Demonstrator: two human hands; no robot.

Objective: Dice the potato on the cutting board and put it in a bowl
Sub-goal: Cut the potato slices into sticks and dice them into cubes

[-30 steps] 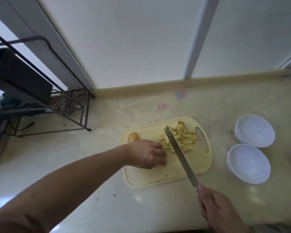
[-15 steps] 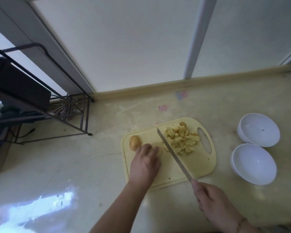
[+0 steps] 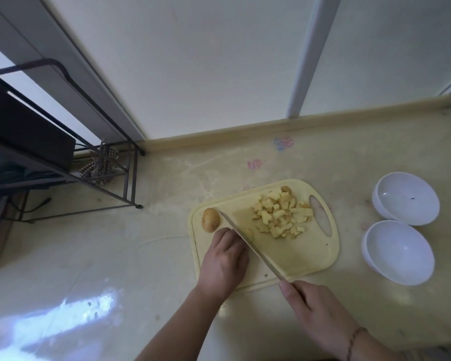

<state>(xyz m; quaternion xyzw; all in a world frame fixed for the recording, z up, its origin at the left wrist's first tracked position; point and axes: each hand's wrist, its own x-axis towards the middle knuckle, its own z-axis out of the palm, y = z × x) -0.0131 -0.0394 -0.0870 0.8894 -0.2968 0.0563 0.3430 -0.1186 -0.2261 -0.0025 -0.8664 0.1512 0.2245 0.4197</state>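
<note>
While our left hand pins a pale potato slice, we dice.
Brown-skinned potato end leftmost on the yellow plastic cutting board; keep fingertips tucked as our right hand, gripping the long steel knife, chops; diced pile, white bowls right.

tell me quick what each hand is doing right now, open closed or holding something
Left hand: fingers curled over a potato slice on the cutting board, holding it down.
Right hand: closed around the knife handle.

pale yellow plastic cutting board, matt. glossy white bowls, smooth. shiny metal knife blade. polished stone-like counter. dark metal rack, upper left.
</note>
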